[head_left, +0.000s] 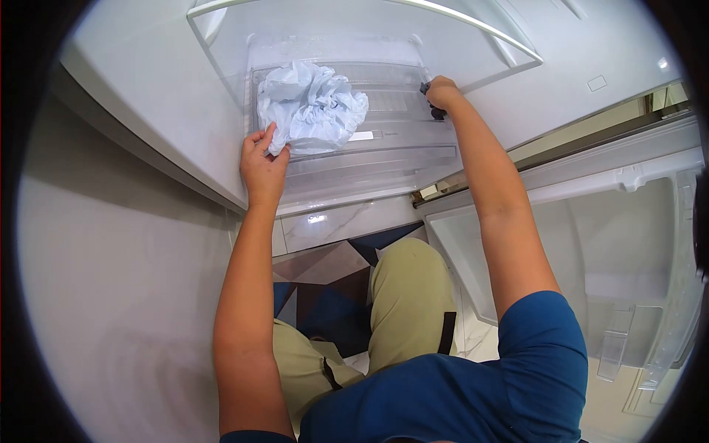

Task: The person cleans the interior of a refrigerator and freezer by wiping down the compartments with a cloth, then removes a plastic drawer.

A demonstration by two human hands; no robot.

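Note:
A crumpled, whitish plastic bag (314,111) lies on top of the clear drawer (399,155) at the bottom of the fridge compartment. My left hand (264,162) has its thumb and fingers closed on the bag's lower left edge. At the drawer's right end, my right hand (443,92) is closed around a small, dark, bunched thing (437,113). Most of that dark thing is hidden by the fingers, so I cannot make out its kind.
Above the hands runs a shelf with a pale front rim (480,33). The open fridge door (620,244) with clear bins stands to the right. The white side wall (125,295) is on the left. A patterned mat (325,269) lies below, by my knees.

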